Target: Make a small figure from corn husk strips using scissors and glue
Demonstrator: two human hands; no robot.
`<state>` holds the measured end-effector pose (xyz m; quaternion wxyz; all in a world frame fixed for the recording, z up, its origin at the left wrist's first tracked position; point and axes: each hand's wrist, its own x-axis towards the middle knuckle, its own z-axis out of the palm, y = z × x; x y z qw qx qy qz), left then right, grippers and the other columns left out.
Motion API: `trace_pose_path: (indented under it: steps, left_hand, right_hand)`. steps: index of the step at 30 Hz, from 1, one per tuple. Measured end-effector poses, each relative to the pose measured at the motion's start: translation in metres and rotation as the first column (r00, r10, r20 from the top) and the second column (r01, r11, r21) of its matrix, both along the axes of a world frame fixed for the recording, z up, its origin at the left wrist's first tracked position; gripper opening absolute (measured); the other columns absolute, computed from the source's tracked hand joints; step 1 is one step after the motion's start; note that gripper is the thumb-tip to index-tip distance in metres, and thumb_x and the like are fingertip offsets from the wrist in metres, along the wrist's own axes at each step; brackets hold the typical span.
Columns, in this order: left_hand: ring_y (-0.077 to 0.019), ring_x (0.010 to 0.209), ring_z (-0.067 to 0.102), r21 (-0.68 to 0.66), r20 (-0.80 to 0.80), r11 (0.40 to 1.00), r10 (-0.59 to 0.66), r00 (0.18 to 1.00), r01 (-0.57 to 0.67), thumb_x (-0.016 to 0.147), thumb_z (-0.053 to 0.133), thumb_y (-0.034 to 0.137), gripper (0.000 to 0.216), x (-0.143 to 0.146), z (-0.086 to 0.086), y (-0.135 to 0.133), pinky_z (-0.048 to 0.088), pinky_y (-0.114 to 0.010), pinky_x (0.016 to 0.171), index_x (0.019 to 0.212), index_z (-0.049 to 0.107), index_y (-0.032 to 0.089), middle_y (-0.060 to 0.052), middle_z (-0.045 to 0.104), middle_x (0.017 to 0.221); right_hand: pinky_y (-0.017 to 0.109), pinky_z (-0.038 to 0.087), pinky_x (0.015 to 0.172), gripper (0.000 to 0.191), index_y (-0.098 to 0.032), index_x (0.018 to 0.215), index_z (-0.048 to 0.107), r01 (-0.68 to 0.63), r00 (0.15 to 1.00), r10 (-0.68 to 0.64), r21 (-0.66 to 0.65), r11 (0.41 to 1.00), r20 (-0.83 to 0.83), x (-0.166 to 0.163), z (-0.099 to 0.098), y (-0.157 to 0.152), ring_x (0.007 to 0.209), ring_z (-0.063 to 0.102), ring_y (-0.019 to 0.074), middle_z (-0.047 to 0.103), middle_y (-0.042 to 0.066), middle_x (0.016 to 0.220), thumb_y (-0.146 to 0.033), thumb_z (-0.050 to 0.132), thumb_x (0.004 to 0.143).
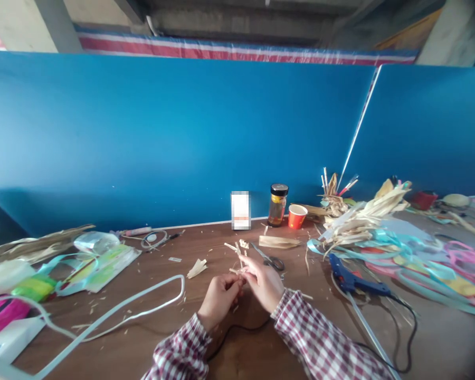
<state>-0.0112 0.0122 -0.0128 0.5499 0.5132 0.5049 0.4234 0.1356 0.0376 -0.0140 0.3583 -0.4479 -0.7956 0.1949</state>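
Note:
My left hand [220, 296] and my right hand [263, 282] meet above the brown table [150, 338], both in red-and-white checked sleeves. Both hands are closed in a pinch on a small bundle of pale dried-husk strips [240, 255] that sticks up between the fingertips. Just behind the hands lie scissors [269, 259] with dark handles. A small husk scrap [197, 268] lies to the left of my hands, and a flat husk piece [279, 242] rests behind the scissors.
A blue glue gun [350, 278] with a black cord lies to the right, beside tangled coloured ribbons [427, 258] and a pile of husks [360, 219]. A jar [277, 205] and red cup [296, 216] stand by the blue partition. White tubing [114, 311] and plastic bags [98, 261] lie left.

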Motion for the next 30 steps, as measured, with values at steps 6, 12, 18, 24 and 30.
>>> trace_pose_path:
  steps: [6,12,18,24,30]
  left_hand:
    - [-0.0056,0.044,0.044,-0.037,0.082,0.994,-0.103,0.991,0.106,0.068,0.066,0.042,0.031,0.002,0.007,-0.006,0.030,-0.017,0.043,0.074,0.067,0.011,0.000,0.058,0.055]
    - [-0.0046,0.047,0.044,-0.051,0.377,0.990,0.139,0.916,-0.129,0.067,0.070,0.036,0.030,-0.008,0.014,0.000,0.034,-0.014,0.043,0.087,0.064,0.015,0.003,0.055,0.060]
    - [-0.0080,0.058,0.049,-0.137,0.458,0.976,0.212,0.863,-0.167,0.066,0.072,0.034,0.023,-0.011,0.017,0.000,0.044,-0.016,0.049,0.080,0.068,0.016,-0.003,0.059,0.074]
    - [-0.0046,0.051,0.045,-0.194,0.435,0.978,0.158,0.886,-0.079,0.059,0.076,0.033,0.025,0.000,0.011,-0.005,0.045,-0.017,0.050,0.072,0.067,0.014,0.003,0.050,0.062]
    - [-0.0035,0.046,0.046,-0.158,0.256,0.987,0.064,0.964,-0.024,0.060,0.075,0.036,0.030,0.005,0.005,-0.007,0.041,-0.015,0.047,0.072,0.064,0.011,0.003,0.053,0.058]
  right_hand:
    - [0.026,0.048,0.068,0.031,-0.026,0.117,0.056,0.393,0.903,-0.407,0.119,0.912,0.138,0.026,0.012,0.017,0.082,0.066,0.0181,0.069,0.003,0.099,-0.027,0.042,0.089]
    - [0.023,0.040,0.057,0.024,-0.020,0.084,0.065,0.148,0.930,-0.169,0.089,0.985,0.325,0.007,0.006,0.001,0.063,0.062,0.0154,0.067,0.003,0.068,-0.028,0.043,0.089]
    - [0.027,0.041,0.077,0.021,-0.020,0.086,0.063,0.040,0.991,-0.061,0.168,0.985,0.119,-0.007,0.004,-0.006,0.084,0.058,0.0174,0.066,0.005,0.084,-0.023,0.042,0.090]
    - [0.024,0.043,0.066,0.029,-0.019,0.086,0.060,-0.017,0.961,0.000,-0.059,0.998,-0.278,-0.003,0.010,-0.008,0.072,0.059,0.0146,0.064,0.003,0.080,-0.031,0.035,0.093]
    - [0.021,0.040,0.055,0.023,-0.017,0.071,0.058,-0.088,0.932,0.020,-0.171,0.981,-0.363,-0.005,0.011,-0.006,0.058,0.053,0.0118,0.059,-0.001,0.063,-0.033,0.049,0.086]
